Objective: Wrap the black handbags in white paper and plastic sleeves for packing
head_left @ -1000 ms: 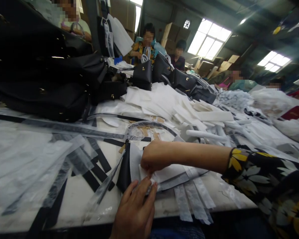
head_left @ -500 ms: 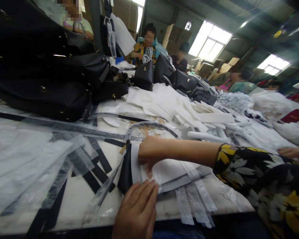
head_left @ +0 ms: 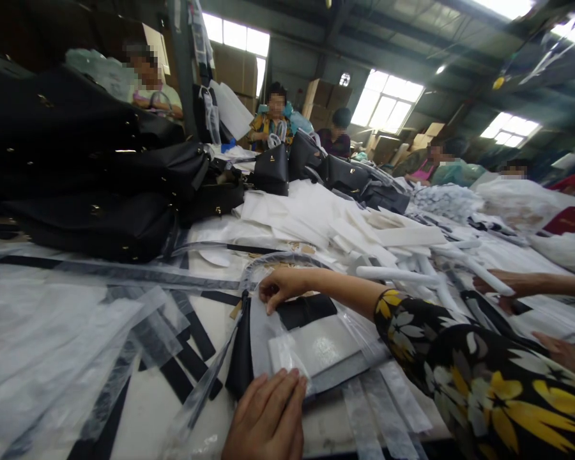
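A black handbag (head_left: pixel 240 358) lies on the table in front of me, its side covered by a grey sheet (head_left: pixel 263 326). On it rest a white padded sheet (head_left: pixel 323 342) and a dark flat piece (head_left: pixel 311 309). The bag's handle (head_left: pixel 287 257) is wrapped in clear plastic and arches away from me. My left hand (head_left: pixel 268 415) lies flat on the near edge, fingers stretched and side by side. Over the bag's upper part, my right hand (head_left: pixel 280 287) is closed, its fingers curled and thumb pointing down; what they hold is hidden.
Black handbags (head_left: pixel 91 220) are piled at the left. White sheets (head_left: pixel 301 211) heap beyond the bag. Plastic film (head_left: pixel 43 345) and black strips (head_left: pixel 175 380) cover the left side. A co-worker's hands (head_left: pixel 498 281) reach in at the right, beside white tubes (head_left: pixel 397 275).
My right hand has moved away from my left hand to the bag's upper part, uncovering the dark piece and white sheet. My left hand stays put. More of a co-worker's hands shows at the right.
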Available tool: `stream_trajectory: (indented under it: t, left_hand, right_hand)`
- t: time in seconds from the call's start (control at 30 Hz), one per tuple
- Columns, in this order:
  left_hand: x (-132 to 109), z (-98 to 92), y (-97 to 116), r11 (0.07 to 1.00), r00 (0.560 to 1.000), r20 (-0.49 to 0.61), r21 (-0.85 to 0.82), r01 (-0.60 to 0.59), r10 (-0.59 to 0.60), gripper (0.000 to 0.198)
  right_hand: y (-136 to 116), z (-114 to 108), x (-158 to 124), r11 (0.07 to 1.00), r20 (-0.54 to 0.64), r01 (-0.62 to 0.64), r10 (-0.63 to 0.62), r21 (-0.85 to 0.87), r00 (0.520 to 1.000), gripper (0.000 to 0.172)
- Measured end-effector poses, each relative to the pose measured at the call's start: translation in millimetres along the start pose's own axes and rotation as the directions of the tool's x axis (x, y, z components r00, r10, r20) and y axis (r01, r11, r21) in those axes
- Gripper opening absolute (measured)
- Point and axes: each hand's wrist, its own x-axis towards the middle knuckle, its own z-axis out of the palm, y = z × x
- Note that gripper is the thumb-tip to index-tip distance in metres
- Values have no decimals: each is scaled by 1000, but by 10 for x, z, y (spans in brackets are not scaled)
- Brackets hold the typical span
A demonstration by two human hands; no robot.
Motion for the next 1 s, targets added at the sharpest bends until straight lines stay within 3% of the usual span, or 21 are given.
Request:
stream_trajectory:
  t: [0.1, 0.23, 0.33, 0.47, 0.67, 0.87, 1.0]
  left_hand:
    - [-26, 41, -18, 1000, 1000, -30, -3, -1, 1, 34]
    - [-50, 57, -47, 1000, 999, -30, 10, -18, 18, 35]
    - [-45, 36, -71, 998, 998, 10, 32, -59, 59, 36]
    - [-40, 30, -67, 999, 999, -5, 38, -36, 36, 35]
    - [-27, 46, -1, 999, 999, -10, 12, 41, -41, 37]
    - [31, -63, 5, 999, 998, 69, 40, -3, 0, 37]
    - [29, -118, -16, 995, 992, 118, 80, -56, 47, 40]
  right_hand:
    - [-65, -4, -149, 999, -152, -50, 47, -17, 987, 13]
    - [-252, 80, -534, 996, -261, -76, 83, 35, 962, 30]
    - [-285, 170, -680, 981, -226, -133, 163, 142, 960, 49]
    - [-202, 263, -545, 921, -92, -232, 273, 313, 958, 57]
    - [-128, 346, -311, 855, -63, -345, 398, 388, 915, 37]
    - [-119, 433, -244, 892, -241, -334, 411, 303, 879, 10]
    - [-236, 382, -359, 933, -379, -294, 354, 210, 855, 22]
